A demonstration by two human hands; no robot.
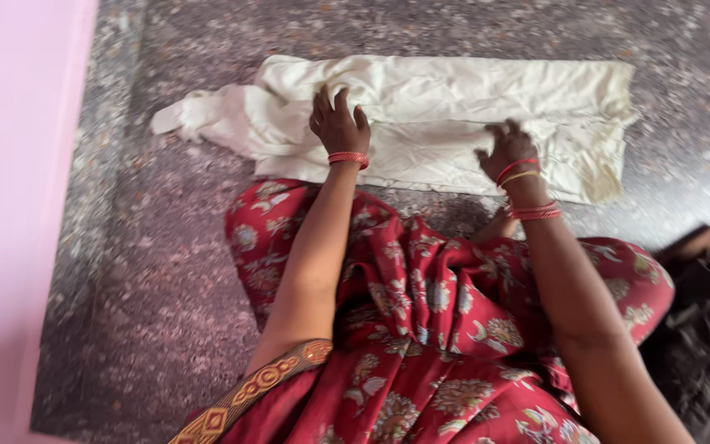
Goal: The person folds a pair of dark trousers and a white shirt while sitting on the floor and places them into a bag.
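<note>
We press our left hand (338,123) and right hand (507,148), fingers curled gripping folds, onto the cream folded cloth (421,123) on the speckled floor (166,271).

Head view, daylight, soft and diffuse, fairly bright. Strongest light enters from about 2 o'clock: the speckled stone floor (684,123) shows a pale sheen there, dimming toward 7 o'clock. The cream cloth (454,107) is near overexposed, folds low in contrast. Shadows weak, short, falling toward 6 o'clock under the forearms. Overall slight motion blur; the left hand (338,123) and right hand (507,150) are soft-edged. Pink wall (10,205) at 9 o'clock flat, featureless.
</note>
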